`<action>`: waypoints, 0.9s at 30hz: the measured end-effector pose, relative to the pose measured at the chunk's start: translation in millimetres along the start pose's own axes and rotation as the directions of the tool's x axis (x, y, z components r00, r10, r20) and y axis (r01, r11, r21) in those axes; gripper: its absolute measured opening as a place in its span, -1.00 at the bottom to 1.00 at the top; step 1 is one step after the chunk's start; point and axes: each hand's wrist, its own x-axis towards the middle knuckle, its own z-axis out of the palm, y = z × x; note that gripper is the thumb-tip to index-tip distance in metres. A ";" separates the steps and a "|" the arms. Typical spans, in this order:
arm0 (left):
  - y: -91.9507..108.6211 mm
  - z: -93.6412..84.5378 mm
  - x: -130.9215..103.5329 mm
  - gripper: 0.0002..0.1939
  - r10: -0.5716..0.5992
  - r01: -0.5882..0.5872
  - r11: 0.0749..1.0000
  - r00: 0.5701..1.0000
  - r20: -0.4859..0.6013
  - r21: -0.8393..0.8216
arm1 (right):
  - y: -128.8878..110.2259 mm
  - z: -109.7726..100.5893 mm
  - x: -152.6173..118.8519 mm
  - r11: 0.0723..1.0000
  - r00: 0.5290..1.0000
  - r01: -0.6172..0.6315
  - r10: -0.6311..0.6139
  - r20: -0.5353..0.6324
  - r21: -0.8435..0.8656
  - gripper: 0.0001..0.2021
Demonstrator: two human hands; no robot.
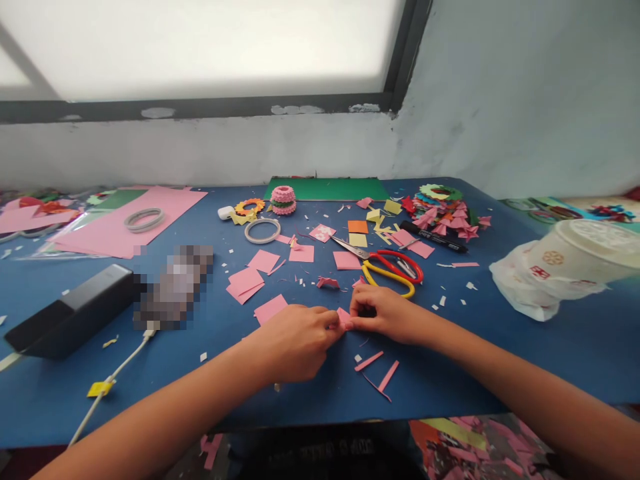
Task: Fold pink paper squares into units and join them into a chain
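Between my two hands, low over the blue table, is a small piece of pink paper (343, 316). My left hand (299, 339) pinches it from the left, and the fingertips of my right hand (383, 312) close on it from the right. Part of the paper is hidden by the fingers, so its exact fold cannot be made out. Just beyond my right hand lie scissors (387, 267) with one red and one yellow handle. Pink paper squares (270, 309) lie beside my left hand, and thin pink strips (370, 361) lie in front of my right hand.
A black marker (434, 237) and a pile of folded paper pieces (440, 207) stand back right. A lidded cup in a plastic bag (555, 267) is at the right. On the left are a black box (73, 310), a cable (123, 365) and a tape roll (263, 231).
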 end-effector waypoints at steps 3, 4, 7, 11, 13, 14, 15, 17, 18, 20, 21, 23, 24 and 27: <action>2.9 -0.6 0.1 -0.67 -0.003 0.002 0.999 1.000 0.009 0.032 | -2.3 1.0 -0.8 0.999 1.000 0.022 -0.023 -0.014 -0.034 -0.82; 3.7 -0.9 0.3 -0.68 -0.005 0.005 0.999 1.000 0.013 0.039 | -2.8 1.2 -1.1 0.999 1.000 0.023 -0.024 -0.017 -0.043 -0.82; 5.0 -1.8 0.9 -0.70 -0.007 0.006 0.999 1.000 0.019 0.053 | -3.9 1.1 -3.1 0.999 1.000 0.017 -0.018 -0.016 -0.045 -0.82; 3.4 -5.8 -0.4 -0.71 -0.025 0.024 0.999 0.999 0.032 0.034 | -3.5 -2.7 -7.4 0.999 0.999 0.039 -0.039 0.021 -0.012 -0.87; 1.9 -10.9 -2.7 -0.74 -0.044 0.045 0.999 0.998 0.053 -0.008 | -1.7 -5.4 -9.6 0.999 0.998 0.049 -0.049 0.049 0.006 -0.89; 1.1 -14.1 -4.1 -0.75 -0.057 0.059 0.998 0.996 0.062 -0.033 | -0.5 -6.7 -10.5 0.998 0.997 0.055 -0.056 0.059 0.015 -0.89; 0.3 -17.3 -5.4 -0.75 -0.069 0.073 0.996 0.995 0.067 -0.058 | 1.0 -7.7 -11.4 0.998 0.996 0.065 -0.066 0.066 0.027 -0.87; -1.6 -22.5 -7.6 -0.74 -0.085 0.091 0.990 0.994 0.062 -0.103 | 3.9 -9.2 -13.2 0.995 0.993 0.090 -0.093 0.068 0.051 -0.84; -2.7 -23.7 -8.1 -0.74 -0.090 0.096 0.987 0.995 0.052 -0.126 | 5.0 -9.5 -14.1 0.992 0.992 0.108 -0.112 0.061 0.060 -0.83; -5.3 -22.5 -7.2 -0.75 -0.099 0.102 0.978 0.995 0.022 -0.180 | 6.3 -9.2 -15.8 0.985 0.986 0.162 -0.164 0.034 0.057 -0.85; -6.7 -20.1 -5.8 -0.77 -0.107 0.106 0.972 0.994 0.004 -0.210 | 6.5 -8.7 -16.5 0.981 0.981 0.191 -0.192 0.016 0.041 -0.86; -9.2 -12.8 -1.4 -0.79 -0.133 0.120 0.959 0.990 -0.035 -0.255 | 6.8 -6.9 -17.1 0.971 0.971 0.240 -0.240 -0.018 -0.010 -0.87; -10.1 -8.7 1.2 -0.81 -0.148 0.129 0.955 0.988 -0.050 -0.265 | 7.0 -5.7 -17.1 0.965 0.965 0.260 -0.261 -0.030 -0.041 -0.87; -10.6 1.7 7.7 -0.82 -0.159 0.127 0.959 0.981 -0.109 -0.252 | 8.2 -2.5 -16.2 0.943 0.949 0.305 -0.313 -0.040 -0.133 -0.84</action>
